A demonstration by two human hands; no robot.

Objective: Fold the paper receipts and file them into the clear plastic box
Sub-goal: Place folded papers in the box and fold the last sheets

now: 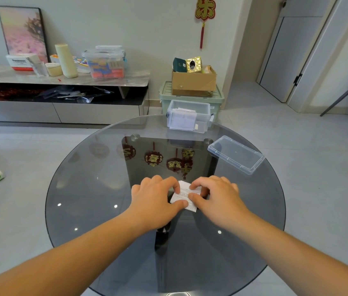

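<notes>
White receipt point(184, 195) on glass table point(96, 189), in the pinch of left hand point(153, 199) and right hand point(219, 197) alike.

A cardboard box point(193, 81) sits on a green bin point(218, 99).

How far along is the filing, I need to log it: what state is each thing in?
receipt: lies on the glass table, pinched by both hands.
left hand: pinches the receipt.
right hand: pinches the receipt.
clear plastic box: lid off, papers inside.
lid: lying on the table, apart from the box.
</notes>
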